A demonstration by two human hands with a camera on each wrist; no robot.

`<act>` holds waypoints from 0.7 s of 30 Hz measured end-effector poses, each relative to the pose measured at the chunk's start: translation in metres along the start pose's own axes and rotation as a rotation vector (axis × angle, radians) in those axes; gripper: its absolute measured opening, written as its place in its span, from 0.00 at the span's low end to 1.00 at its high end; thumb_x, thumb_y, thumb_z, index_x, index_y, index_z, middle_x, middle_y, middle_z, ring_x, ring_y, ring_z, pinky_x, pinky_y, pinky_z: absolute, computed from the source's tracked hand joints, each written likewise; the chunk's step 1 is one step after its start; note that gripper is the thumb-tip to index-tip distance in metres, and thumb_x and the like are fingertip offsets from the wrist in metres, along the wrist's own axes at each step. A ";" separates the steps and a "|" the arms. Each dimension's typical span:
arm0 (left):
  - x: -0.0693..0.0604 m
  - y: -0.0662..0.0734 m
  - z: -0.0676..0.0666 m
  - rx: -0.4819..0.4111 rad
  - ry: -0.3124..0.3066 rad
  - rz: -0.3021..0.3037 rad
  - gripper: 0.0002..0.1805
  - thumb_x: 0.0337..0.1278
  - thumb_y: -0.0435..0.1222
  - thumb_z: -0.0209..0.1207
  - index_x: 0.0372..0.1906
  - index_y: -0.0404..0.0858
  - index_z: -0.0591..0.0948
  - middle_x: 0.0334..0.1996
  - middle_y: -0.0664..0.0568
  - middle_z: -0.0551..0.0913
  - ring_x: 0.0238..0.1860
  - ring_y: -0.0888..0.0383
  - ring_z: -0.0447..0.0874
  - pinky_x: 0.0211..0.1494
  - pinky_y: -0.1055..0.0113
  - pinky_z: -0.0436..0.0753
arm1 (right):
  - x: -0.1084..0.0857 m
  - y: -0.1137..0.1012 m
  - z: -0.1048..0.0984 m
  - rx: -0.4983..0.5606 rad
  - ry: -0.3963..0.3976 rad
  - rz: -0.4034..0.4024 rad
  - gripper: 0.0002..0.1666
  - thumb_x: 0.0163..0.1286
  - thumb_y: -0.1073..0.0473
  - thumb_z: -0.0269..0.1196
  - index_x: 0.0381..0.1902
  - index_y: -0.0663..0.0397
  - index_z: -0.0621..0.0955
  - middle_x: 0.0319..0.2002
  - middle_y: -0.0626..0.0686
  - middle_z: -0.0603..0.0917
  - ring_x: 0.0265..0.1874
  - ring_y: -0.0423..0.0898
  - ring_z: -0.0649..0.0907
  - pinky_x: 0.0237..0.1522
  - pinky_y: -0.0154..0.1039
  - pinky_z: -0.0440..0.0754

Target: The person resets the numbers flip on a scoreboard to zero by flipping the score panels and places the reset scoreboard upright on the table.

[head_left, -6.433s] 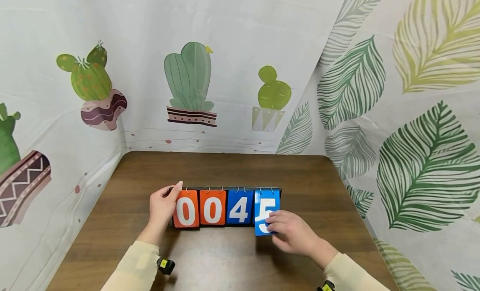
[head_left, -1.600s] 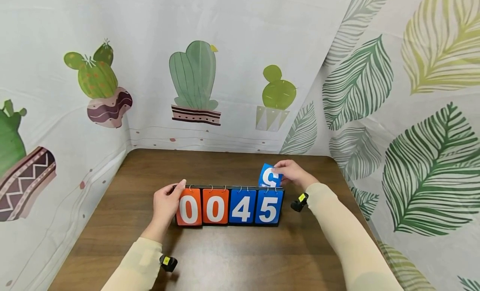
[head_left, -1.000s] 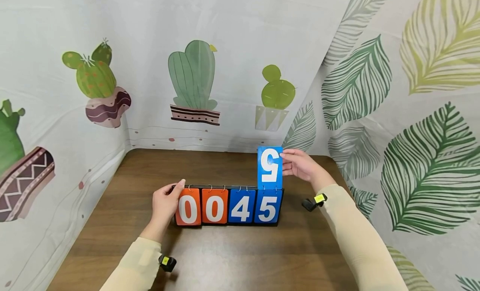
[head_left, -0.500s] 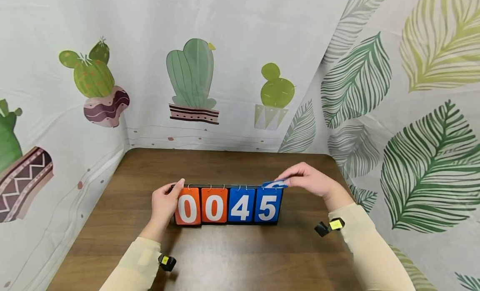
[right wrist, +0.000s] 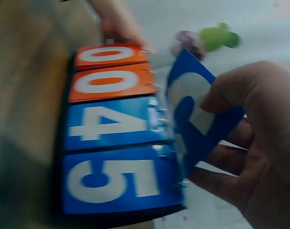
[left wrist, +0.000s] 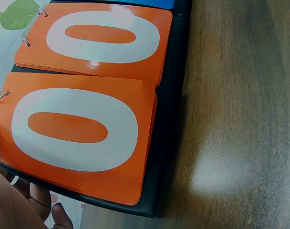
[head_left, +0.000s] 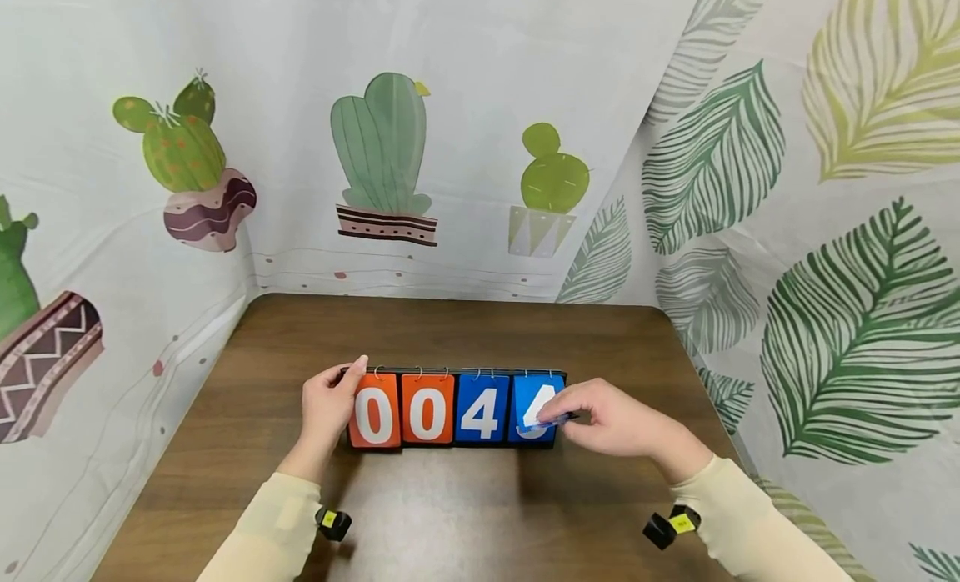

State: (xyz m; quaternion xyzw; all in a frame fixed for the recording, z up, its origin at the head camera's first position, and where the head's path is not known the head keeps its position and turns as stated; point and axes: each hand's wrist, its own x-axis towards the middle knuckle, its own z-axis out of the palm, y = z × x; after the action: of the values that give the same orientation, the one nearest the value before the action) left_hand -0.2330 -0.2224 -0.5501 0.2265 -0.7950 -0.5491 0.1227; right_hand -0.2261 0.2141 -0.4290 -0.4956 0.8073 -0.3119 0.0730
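A tabletop flip scoreboard (head_left: 427, 411) stands on the table, with two orange 0 cards and blue cards to their right, hung on metal rings. My left hand (head_left: 327, 411) grips its left end, thumb at the top corner; in the left wrist view its fingers (left wrist: 40, 200) reach behind the black backing (left wrist: 176, 71). At the right end my right hand (head_left: 611, 419) pinches the lower part of a blue number card (head_left: 531, 388), partly covering its white digit. The right wrist view shows thumb and fingers pinching a bent blue card (right wrist: 190, 109) beside a blue 5 card (right wrist: 111, 183).
The brown wooden table (head_left: 450, 524) extends in front of and behind the scoreboard. A white curtain (head_left: 480, 148) with cactus and leaf prints hangs around its back and sides. Black wrist cameras (head_left: 333, 524) sit at both sleeves.
The right hand lifted a blue 5 card up behind the scoreboard. Over the last second a blue card came forward over the top and down the front. The left hand stayed put.
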 end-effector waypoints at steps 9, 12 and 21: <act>0.000 0.001 -0.001 -0.010 -0.007 0.002 0.38 0.53 0.71 0.63 0.49 0.43 0.90 0.47 0.43 0.88 0.44 0.52 0.82 0.40 0.72 0.80 | -0.007 0.004 0.038 -0.377 -0.006 -0.099 0.11 0.65 0.64 0.68 0.44 0.48 0.90 0.48 0.47 0.90 0.52 0.44 0.87 0.57 0.44 0.86; 0.000 0.001 -0.001 -0.008 -0.012 -0.001 0.38 0.52 0.72 0.62 0.49 0.43 0.90 0.47 0.43 0.88 0.45 0.52 0.82 0.41 0.71 0.80 | -0.009 0.012 0.049 -0.465 -0.007 -0.136 0.10 0.63 0.63 0.70 0.42 0.48 0.89 0.47 0.47 0.90 0.51 0.44 0.87 0.58 0.44 0.85; 0.001 -0.001 -0.001 -0.003 -0.004 0.006 0.38 0.52 0.71 0.63 0.49 0.43 0.90 0.47 0.43 0.88 0.45 0.52 0.82 0.41 0.73 0.79 | -0.009 0.042 0.078 -0.667 0.010 -0.184 0.15 0.59 0.57 0.75 0.45 0.47 0.90 0.47 0.47 0.91 0.53 0.47 0.87 0.60 0.46 0.84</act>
State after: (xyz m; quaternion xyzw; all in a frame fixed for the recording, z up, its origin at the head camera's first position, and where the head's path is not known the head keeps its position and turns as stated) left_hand -0.2329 -0.2238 -0.5506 0.2226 -0.7951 -0.5505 0.1232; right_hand -0.2201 0.2016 -0.5169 -0.5612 0.8172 -0.0385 -0.1254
